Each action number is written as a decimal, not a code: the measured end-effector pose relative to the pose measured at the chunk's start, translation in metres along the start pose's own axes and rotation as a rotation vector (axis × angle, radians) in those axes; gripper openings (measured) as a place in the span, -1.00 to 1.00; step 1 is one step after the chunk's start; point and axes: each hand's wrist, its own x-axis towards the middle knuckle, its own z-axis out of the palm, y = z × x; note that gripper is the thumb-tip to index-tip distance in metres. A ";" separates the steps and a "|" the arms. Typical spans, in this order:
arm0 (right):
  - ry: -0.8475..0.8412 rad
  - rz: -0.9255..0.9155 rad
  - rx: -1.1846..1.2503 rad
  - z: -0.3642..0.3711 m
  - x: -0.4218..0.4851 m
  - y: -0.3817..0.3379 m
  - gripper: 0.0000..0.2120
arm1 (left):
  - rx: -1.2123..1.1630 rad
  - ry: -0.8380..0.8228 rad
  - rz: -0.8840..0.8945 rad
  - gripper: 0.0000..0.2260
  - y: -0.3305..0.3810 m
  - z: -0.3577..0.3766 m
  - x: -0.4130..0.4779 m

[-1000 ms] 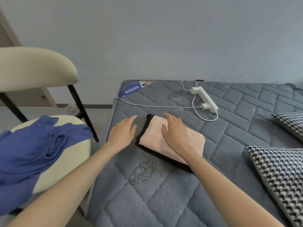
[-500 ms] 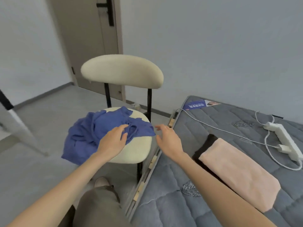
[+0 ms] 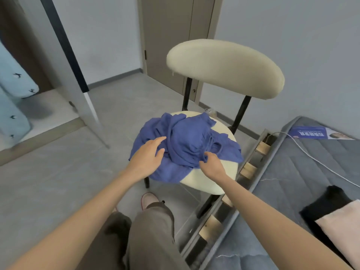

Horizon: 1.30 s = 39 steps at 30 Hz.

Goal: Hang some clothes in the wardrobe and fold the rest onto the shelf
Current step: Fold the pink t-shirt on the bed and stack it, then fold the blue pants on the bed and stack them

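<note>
head | blue garment (image 3: 187, 141) lay crumpled on chair seat (image 3: 204, 185) | left hand (image 3: 147, 160) flat on it, fingers straight; right hand (image 3: 213, 166) fingers curled into a fold | risk: a one-fold lift could trail cloth to the floor or snag the backrest (image 3: 224, 67) | nearby: mattress (image 3: 288, 176), folded pink cloth (image 3: 342, 228), cable (image 3: 311, 158); nothing blocked the hands

On mattress (image 3: 288, 172) corner, blue label (image 3: 308, 133): white characters, upside down, too blurred to read.

Your left hand (image 3: 148, 158), centre frame: fingers straight, spread. Your right hand (image 3: 213, 165) beside it: fingers curled, pinching crumpled blue fabric garment (image 3: 187, 141).
</note>
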 end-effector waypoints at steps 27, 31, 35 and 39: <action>0.329 -0.683 0.016 -0.116 -0.063 -0.135 -0.83 | -0.078 0.128 0.179 -0.55 0.053 -0.080 -0.021; 0.362 -0.821 0.102 -0.142 -0.109 -0.182 -0.82 | -0.142 0.184 0.205 -0.53 0.072 -0.118 -0.038; 0.291 -0.893 0.239 -0.162 -0.155 -0.234 -0.70 | -0.254 0.192 0.258 -0.48 0.093 -0.158 -0.062; 0.142 -0.982 0.371 -0.170 -0.199 -0.286 -0.66 | -0.346 0.204 0.321 -0.40 0.112 -0.196 -0.093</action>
